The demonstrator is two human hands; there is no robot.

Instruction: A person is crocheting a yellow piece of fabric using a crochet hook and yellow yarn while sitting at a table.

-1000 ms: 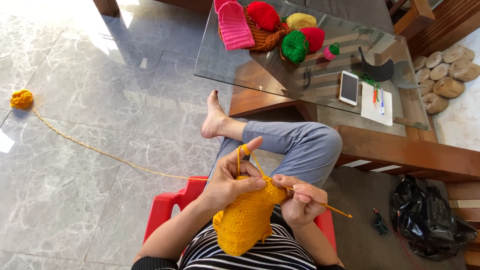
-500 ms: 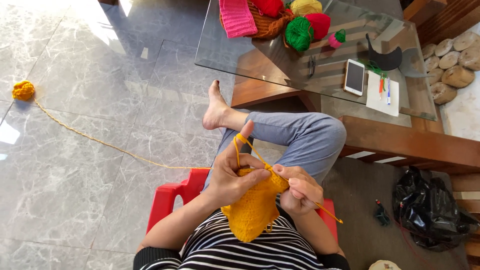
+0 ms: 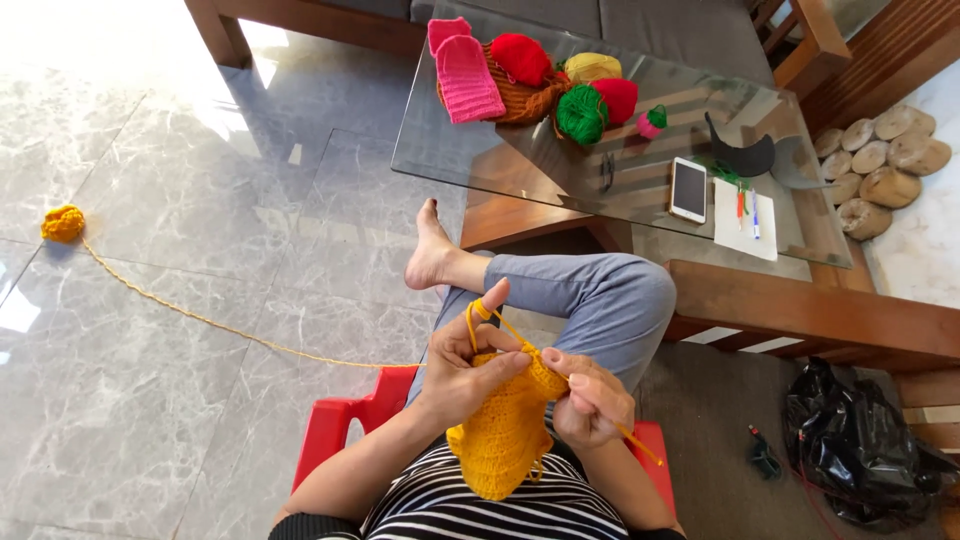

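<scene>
I sit on a red plastic stool [image 3: 340,425] with one leg crossed over my lap. My left hand [image 3: 468,362] grips the top edge of a yellow crocheted piece [image 3: 503,430], and the yellow yarn strand [image 3: 215,322] is looped over its raised index finger. My right hand [image 3: 590,400] is closed on a yellow crochet hook [image 3: 640,445], whose tip is at the piece's upper edge. The strand runs left across the marble floor to a small yellow yarn ball [image 3: 63,223].
A glass-topped wooden table [image 3: 480,160] ahead carries a pink knitted piece [image 3: 470,75], several yarn balls [image 3: 582,113], scissors, a phone [image 3: 688,188], paper with pens. A black plastic bag [image 3: 860,450] lies at lower right, round wooden stumps [image 3: 885,165] at far right.
The view has shifted slightly. My hands stay together on the yellow piece, with small movements of the hook and the looped finger.
</scene>
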